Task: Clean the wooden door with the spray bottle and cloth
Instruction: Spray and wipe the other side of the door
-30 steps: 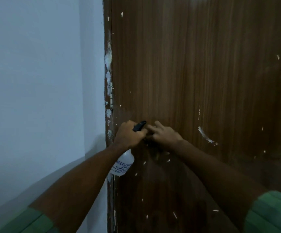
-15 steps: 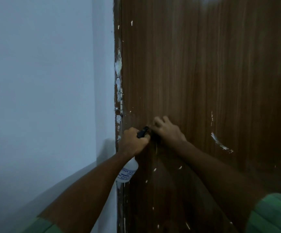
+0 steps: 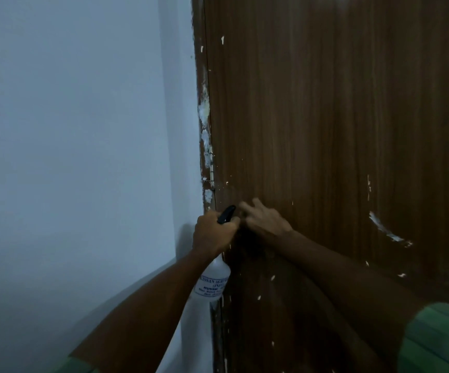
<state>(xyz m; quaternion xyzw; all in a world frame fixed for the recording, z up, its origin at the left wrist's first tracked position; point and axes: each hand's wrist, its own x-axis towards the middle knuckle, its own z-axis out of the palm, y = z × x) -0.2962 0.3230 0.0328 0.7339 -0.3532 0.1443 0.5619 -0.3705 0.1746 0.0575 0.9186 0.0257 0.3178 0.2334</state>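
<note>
Wooden door (image 3: pixel 325 130): a dark brown, wood-grained panel fills the right half of the view, from 12 o'clock round to 5 o'clock, flecked with white paint spots. Nearest the camera, two bare forearms in green sleeves (image 3: pixel 438 340) reach in from 7 and 4 o'clock and meet near the centre. The left hand (image 3: pixel 212 232) grips the spray bottle (image 3: pixel 214 284), fingers curled round its neck; the black nozzle (image 3: pixel 226 214) pokes up past the knuckles, and the white labelled body hangs below the hand at 6 o'clock, just beside the door's hinge edge. The right hand (image 3: pixel 263 220) lies against the door just right of the nozzle, its fingers blurred, so their spread cannot be told. A cloth cannot be made out. Farther off, a white paint smear (image 3: pixel 384 230) streaks the door at 3 o'clock. A metal hinge (image 3: pixel 211 168) sits on the chipped door edge above the hands. A pale blue-white wall (image 3: pixel 70 157) fills the left, from 8 to 11 o'clock.
</note>
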